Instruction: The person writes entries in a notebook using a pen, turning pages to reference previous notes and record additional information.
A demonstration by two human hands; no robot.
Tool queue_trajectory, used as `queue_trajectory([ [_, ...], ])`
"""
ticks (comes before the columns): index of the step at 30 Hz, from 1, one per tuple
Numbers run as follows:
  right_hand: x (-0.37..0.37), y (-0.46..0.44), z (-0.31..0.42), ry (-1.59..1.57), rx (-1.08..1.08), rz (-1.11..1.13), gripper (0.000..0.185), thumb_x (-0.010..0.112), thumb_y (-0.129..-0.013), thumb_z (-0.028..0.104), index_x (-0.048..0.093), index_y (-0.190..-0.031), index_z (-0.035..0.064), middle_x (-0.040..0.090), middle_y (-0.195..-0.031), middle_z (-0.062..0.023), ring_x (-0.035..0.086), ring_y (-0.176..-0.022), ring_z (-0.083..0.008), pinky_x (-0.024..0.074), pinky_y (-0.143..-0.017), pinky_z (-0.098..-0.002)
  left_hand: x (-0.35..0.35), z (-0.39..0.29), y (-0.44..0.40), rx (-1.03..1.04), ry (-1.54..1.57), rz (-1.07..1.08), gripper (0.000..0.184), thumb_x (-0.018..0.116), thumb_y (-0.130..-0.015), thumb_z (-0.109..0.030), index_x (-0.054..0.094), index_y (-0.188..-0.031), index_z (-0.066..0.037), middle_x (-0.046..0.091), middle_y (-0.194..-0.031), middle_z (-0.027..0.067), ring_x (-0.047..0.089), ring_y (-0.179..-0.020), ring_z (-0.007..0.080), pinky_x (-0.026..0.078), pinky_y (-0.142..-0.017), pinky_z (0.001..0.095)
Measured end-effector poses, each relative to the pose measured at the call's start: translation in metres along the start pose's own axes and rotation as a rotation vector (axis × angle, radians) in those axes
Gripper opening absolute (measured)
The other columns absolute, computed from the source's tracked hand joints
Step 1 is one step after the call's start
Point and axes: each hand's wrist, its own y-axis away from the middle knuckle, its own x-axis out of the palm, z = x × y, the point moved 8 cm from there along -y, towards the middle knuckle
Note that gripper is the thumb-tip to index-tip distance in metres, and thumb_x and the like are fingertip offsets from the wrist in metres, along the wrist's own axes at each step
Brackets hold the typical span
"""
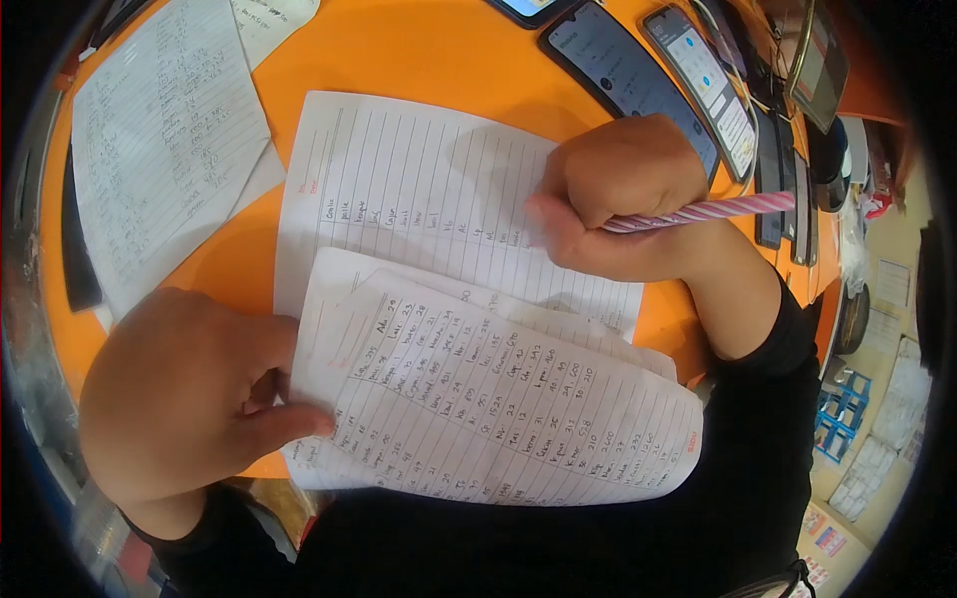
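Observation:
My right hand (623,194) is closed round a pink-and-white striped pen (718,208), its tip hidden under the fingers. That hand rests on a lined page (419,159) with a column of handwritten words. Over the lower part of this page lies a second lined sheet (558,429), covered in handwritten words and numbers, its bottom edge curling. My left hand (204,399) pinches the left edge of the written sheet between thumb and fingers. Whether the two pages are joined I cannot tell.
All this lies on an orange table (399,55). Other handwritten sheets (164,140) are at the upper left. Several phones lie at the upper right, among them a dark phone (623,75) and one with a lit screen (703,85). A blue rack (847,409) stands beyond at right.

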Motion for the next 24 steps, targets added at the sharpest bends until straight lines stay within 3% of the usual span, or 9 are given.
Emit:
queue_trajectory([
  [24,-0.0034,-0.0015,-0.0008,-0.074,0.009,-0.036,0.036,0.066,-0.076,-0.003,0.037,-0.058,0.0059,0.036,-0.052,-0.0039,0.040,-0.044,-0.0176,0.0316,-0.044,-0.0264,-0.0023,-0.0011,-0.0003,-0.004,0.026,-0.001,0.028,0.082,-0.075,-0.027,0.067,-0.080,-0.004,0.072,-0.077,0.0103,0.067,-0.060,0.0220,0.048,-0.055,0.0275],
])
